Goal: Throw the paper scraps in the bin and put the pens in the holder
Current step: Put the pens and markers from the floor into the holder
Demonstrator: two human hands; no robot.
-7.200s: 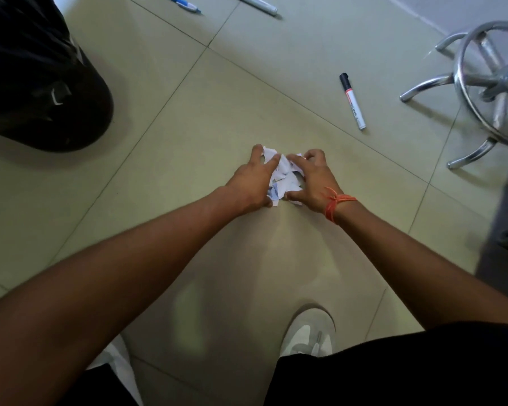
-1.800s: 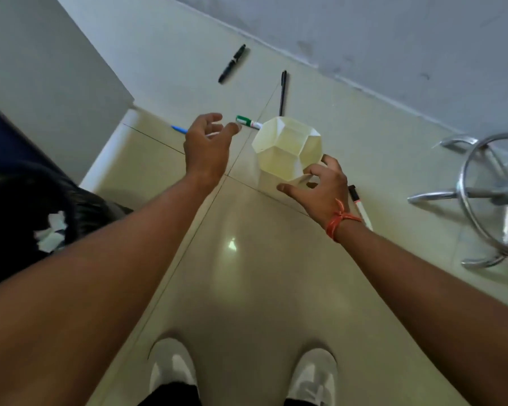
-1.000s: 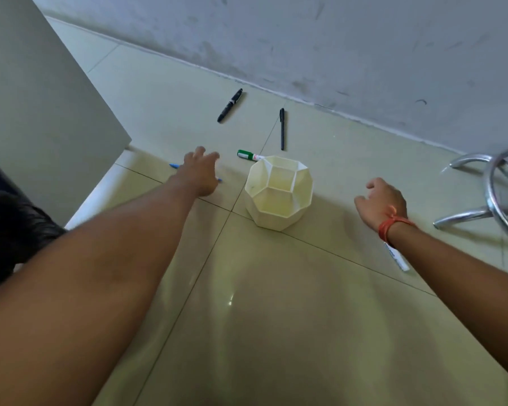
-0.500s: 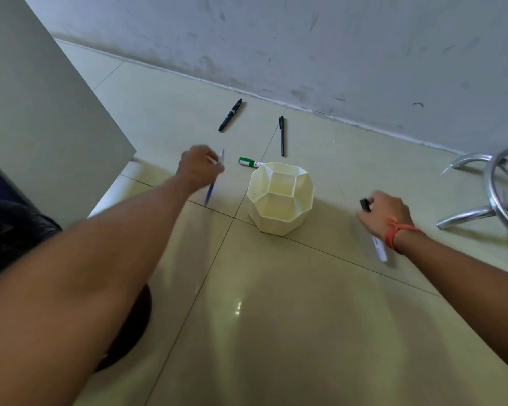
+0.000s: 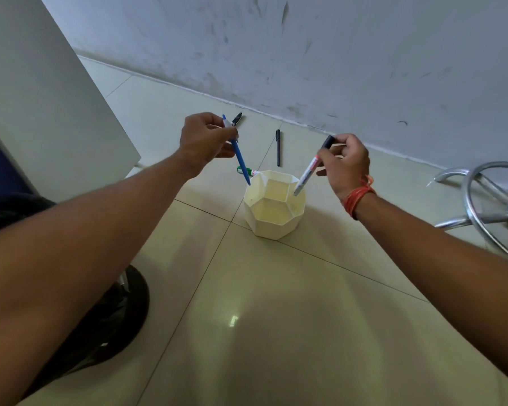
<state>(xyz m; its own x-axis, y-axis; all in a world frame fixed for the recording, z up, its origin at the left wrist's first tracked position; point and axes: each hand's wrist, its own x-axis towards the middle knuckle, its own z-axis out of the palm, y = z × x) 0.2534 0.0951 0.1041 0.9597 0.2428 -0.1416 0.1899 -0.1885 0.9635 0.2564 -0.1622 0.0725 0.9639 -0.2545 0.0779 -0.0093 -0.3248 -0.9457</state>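
A cream faceted pen holder (image 5: 273, 221) stands on the tiled floor. My left hand (image 5: 203, 139) grips a blue pen (image 5: 241, 162), its tip pointing down at the holder's left rim. A white marker with a black cap (image 5: 310, 168) is held in my right hand (image 5: 346, 162), its lower end over the holder's right rim. On the floor behind the holder lie a green-capped marker (image 5: 248, 171), a thin black pen (image 5: 278, 148) and another black pen (image 5: 237, 118) partly hidden by my left hand.
A black bin (image 5: 115, 312) sits at the lower left, mostly behind my left arm. A chrome chair base (image 5: 487, 200) stands at the right. A grey panel (image 5: 50, 92) rises on the left, and a scuffed wall (image 5: 335, 54) runs behind.
Both hands have lifted their pens off the floor and brought them inward over the holder. Earlier the paper scraps were gathered from the floor.
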